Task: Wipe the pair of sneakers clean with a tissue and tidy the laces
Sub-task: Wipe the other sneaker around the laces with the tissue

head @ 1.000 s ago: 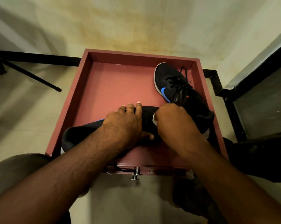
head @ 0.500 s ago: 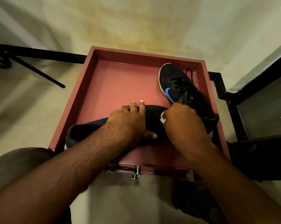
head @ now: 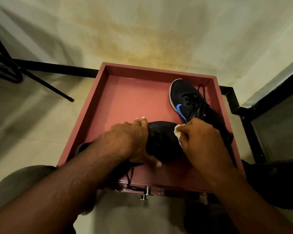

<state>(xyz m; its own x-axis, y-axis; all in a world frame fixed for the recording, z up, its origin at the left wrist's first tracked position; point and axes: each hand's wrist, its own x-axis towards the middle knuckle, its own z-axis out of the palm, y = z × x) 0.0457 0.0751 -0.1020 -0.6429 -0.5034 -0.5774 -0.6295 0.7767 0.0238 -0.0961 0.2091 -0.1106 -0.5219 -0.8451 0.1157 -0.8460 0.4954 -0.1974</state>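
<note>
Two black sneakers lie in a red tray (head: 98,105). The near sneaker (head: 162,141) lies across the tray's front, and my left hand (head: 130,141) grips it over the top, thumb on its near side. My right hand (head: 203,137) holds a crumpled white tissue (head: 177,132) against the toe end of that sneaker. The far sneaker (head: 189,100), with a blue logo and loose black laces, lies along the tray's right side, its heel hidden behind my right hand. A black lace (head: 129,179) of the near sneaker hangs over the tray's front edge.
The tray stands on a pale floor, with a metal knob (head: 146,194) on its front. Black metal rods (head: 41,78) lie on the floor at the left, and a black frame (head: 247,124) stands at the right. My knees show at the bottom corners.
My right hand has slid a little to the right along the near sneaker, and more of the tissue and the toe now show. My left hand keeps its hold.
</note>
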